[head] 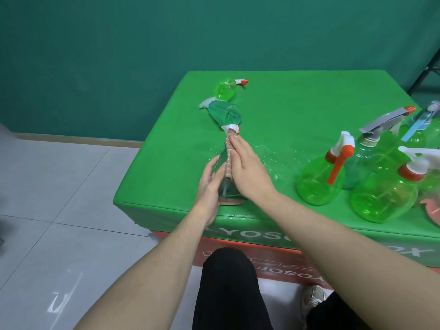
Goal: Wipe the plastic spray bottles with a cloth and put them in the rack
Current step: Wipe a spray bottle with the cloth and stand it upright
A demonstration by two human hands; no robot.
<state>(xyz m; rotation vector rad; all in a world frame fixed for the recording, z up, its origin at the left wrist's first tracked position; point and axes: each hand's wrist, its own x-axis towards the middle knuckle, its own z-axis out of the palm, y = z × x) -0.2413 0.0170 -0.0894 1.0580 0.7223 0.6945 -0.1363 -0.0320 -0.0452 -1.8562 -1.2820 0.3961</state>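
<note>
Held bottle (226,184): clear teal plastic, near the front left edge of the green table (297,110). Long axis runs front to back, base toward the person, white spray head (230,127) pointing away toward the far edge. Whether the base rests on the table or is lifted off it: cannot tell.

Left hand (209,186): cups the bottle's left side, fingers gently curved round the body, thumb on top.

Right hand (247,167): fingers straight, laid lengthwise along the bottle's upper right side, pressing a pinkish cloth (229,158) against it. Cloth lies between palm and plastic, reaching from the neck down past mid-body; another bit of it shows under the base.

Other bottles: a teal one (225,113) lies on its side just beyond the held spray head; a light green one (225,89) lies beyond that, red nozzle tip pointing right. At the right of the table, a group of upright bottles (357,172), mostly light green, with white, red and grey triggers, standing close together.

Rack: not identifiable in this view.
</note>
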